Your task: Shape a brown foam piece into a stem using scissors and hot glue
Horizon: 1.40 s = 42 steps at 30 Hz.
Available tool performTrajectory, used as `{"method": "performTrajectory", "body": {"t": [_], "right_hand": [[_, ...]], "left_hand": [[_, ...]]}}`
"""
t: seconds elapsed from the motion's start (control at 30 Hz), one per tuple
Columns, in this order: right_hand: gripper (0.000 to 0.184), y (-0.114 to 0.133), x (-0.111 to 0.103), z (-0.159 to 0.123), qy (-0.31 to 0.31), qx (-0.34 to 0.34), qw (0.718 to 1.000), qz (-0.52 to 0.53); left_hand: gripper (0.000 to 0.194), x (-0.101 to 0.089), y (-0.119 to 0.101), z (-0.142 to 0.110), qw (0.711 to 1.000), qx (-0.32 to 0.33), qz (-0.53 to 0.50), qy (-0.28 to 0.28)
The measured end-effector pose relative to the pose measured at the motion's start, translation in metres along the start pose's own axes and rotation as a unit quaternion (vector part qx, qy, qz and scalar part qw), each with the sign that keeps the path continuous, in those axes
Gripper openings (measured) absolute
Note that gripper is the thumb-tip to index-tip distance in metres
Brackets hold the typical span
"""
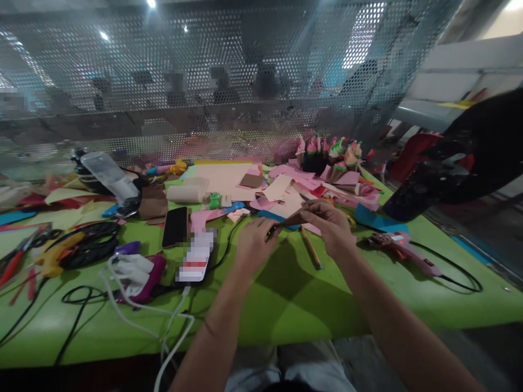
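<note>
A small piece of brown paper (292,219) is held up above the green table between my two hands. My left hand (258,237) pinches its left end, and my right hand (328,222) grips the opposite end with fingers closed. A yellow pencil (311,247) lies on the table just below my right hand. Behind the hands spread pink paper sheets (281,190) and blue paper strips (272,216). To the right of my right hand rests a pink glue gun (408,250) with a black cord.
A lit phone (198,256) on a white cable, a dark phone (175,227) and a purple power strip (143,277) occupy the left. Further left is a yellow glue gun (61,253). Paper cones (337,152) stand at the back, before a perforated metal screen (229,120). Someone's dark sleeve (482,158) is at right.
</note>
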State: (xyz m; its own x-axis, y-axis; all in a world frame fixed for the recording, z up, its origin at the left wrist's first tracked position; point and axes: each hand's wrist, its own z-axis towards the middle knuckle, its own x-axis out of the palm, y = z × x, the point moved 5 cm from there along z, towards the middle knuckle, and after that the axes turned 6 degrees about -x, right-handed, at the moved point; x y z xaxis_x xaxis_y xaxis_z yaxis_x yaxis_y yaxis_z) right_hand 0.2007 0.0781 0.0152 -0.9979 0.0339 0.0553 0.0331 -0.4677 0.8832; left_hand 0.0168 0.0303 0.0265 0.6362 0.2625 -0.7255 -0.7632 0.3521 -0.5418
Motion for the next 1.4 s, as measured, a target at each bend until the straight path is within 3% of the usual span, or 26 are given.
{"method": "performTrajectory", "body": {"t": [0.57,0.77,1.1,1.4], "right_hand": [[0.016,0.002,0.002,0.000,0.008,0.008,1.000,0.018],[0.027,-0.002,0.006,-0.001,0.007,0.060,0.995,0.074],[0.012,0.007,0.016,-0.005,0.029,0.036,0.996,0.079],[0.013,0.006,0.018,-0.006,0.013,0.027,0.993,0.117]], "left_hand": [[0.016,0.010,0.015,0.005,0.963,-0.135,-0.210,0.096],[0.014,0.010,0.013,0.005,0.968,-0.125,-0.195,0.095],[0.016,0.011,0.009,0.003,0.981,-0.093,-0.148,0.084],[0.019,0.012,0.005,0.002,0.985,-0.071,-0.123,0.099]]}}
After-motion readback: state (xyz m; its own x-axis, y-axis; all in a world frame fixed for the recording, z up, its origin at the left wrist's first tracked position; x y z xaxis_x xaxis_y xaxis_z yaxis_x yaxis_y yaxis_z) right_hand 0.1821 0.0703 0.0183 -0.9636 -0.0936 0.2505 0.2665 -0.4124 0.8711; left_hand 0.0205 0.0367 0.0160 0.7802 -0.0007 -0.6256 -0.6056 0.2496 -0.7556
